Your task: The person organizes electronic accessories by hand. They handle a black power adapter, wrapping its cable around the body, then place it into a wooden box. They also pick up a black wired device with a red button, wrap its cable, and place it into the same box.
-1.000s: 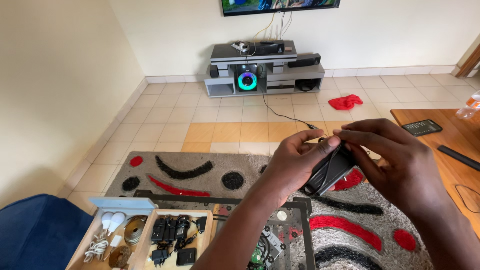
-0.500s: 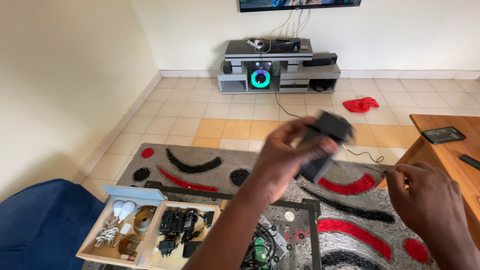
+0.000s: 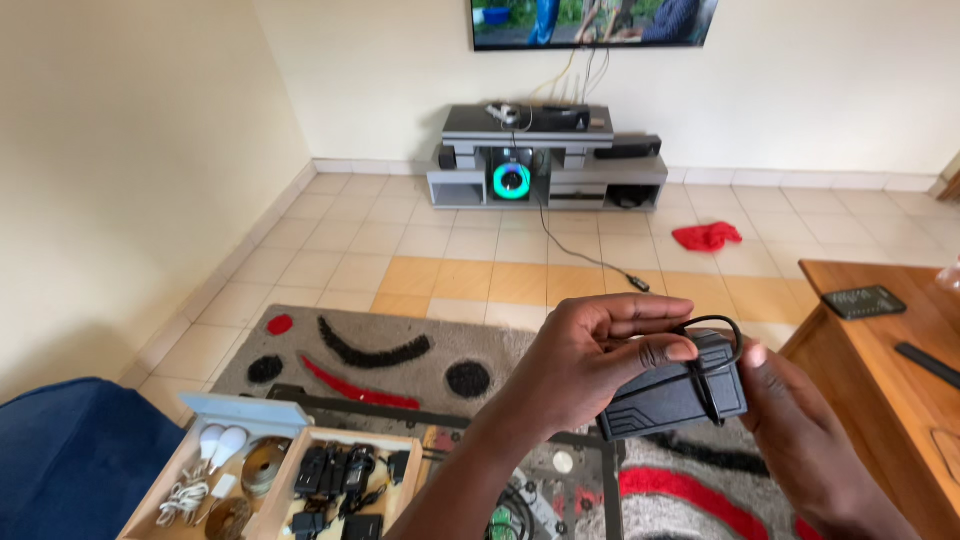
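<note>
Black power adapter [image 3: 672, 397] clasped by curled left hand [image 3: 590, 355], right hand [image 3: 800, 440] now cupped against its end, lowered from before.

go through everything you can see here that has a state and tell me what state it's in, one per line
Left hand: gripping the black adapter.
Right hand: touching the adapter's end.
Adapter: held above the table, thin cord looped over it.
TV: on, showing a picture.
Speaker: lit, green ring glowing.
Floor cable: loose end lying unplugged on the tiles.
Wooden box: open, parts showing.
Red cloth: crumpled on the floor.
</note>
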